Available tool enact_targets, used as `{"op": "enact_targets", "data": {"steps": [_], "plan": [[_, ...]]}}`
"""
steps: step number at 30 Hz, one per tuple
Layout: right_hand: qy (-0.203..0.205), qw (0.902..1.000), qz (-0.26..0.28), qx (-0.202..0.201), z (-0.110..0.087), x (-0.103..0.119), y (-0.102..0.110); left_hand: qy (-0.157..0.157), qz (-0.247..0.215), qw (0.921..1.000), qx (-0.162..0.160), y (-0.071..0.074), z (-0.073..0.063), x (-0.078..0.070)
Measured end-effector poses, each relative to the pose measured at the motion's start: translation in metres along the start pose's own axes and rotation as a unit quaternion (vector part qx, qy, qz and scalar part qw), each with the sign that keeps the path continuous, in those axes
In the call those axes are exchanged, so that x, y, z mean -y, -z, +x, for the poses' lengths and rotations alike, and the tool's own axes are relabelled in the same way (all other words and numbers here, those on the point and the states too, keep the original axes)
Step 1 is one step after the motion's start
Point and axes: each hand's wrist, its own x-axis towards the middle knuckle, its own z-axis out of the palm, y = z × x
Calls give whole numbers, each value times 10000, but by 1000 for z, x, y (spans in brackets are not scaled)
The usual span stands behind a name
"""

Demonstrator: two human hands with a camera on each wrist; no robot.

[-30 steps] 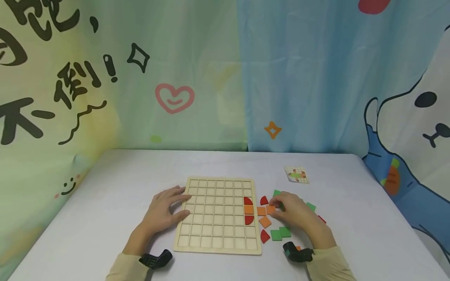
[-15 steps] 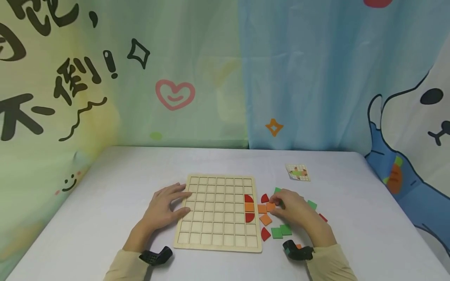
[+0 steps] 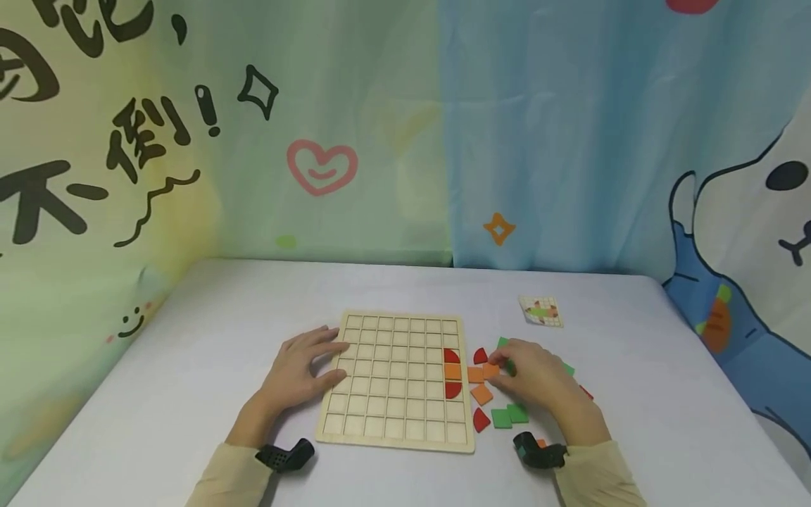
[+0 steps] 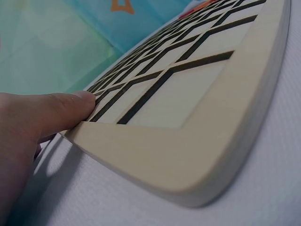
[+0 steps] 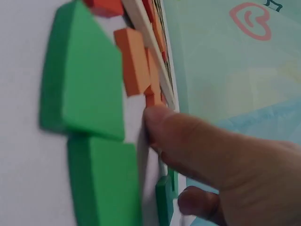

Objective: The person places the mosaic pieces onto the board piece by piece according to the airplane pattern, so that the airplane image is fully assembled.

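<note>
A pale wooden grid board (image 3: 393,415) lies flat on the table. In its right-hand column an orange square tile (image 3: 453,371) sits between two red quarter-round tiles. My left hand (image 3: 296,373) rests on the board's left edge, fingers spread; the left wrist view shows the thumb (image 4: 70,110) on the rim. Right of the board, my right hand (image 3: 535,373) pinches another orange square tile (image 3: 491,371) between thumb and forefinger, low at the table. That tile stands beside a further orange tile (image 3: 475,374) near the board's edge. The right wrist view hides most of the pinched tile.
Loose red tiles (image 3: 481,420), green tiles (image 3: 501,419) and a tilted orange tile (image 3: 481,393) lie around my right hand, some partly under it. A small picture card (image 3: 541,310) lies farther back. Each wrist wears a black device (image 3: 285,456). A printed curtain (image 3: 380,141) hangs behind the table.
The head view has shifted a little, so the whole scene sits slightly higher and further right. Both hands keep nearly the same position and hold; the tiles stay where they were.
</note>
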Motion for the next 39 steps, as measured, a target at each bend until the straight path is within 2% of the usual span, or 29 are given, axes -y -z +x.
{"op": "enact_targets", "data": {"steps": [4, 16, 24, 39], "plan": [[-49, 9999, -102, -125, 1, -3, 0, -27, 54, 10000, 37, 0, 2, 1], [151, 9983, -74, -557, -2, -4, 5, 4, 11, 9999, 100, 2, 2, 1], [625, 9944, -19, -848, -5, 6, 12, 77, 42, 9999, 136, 2, 2, 0], [638, 9935, -30, -938, -4, 32, 6, 95, 31, 9999, 135, 4, 1, -2]]}}
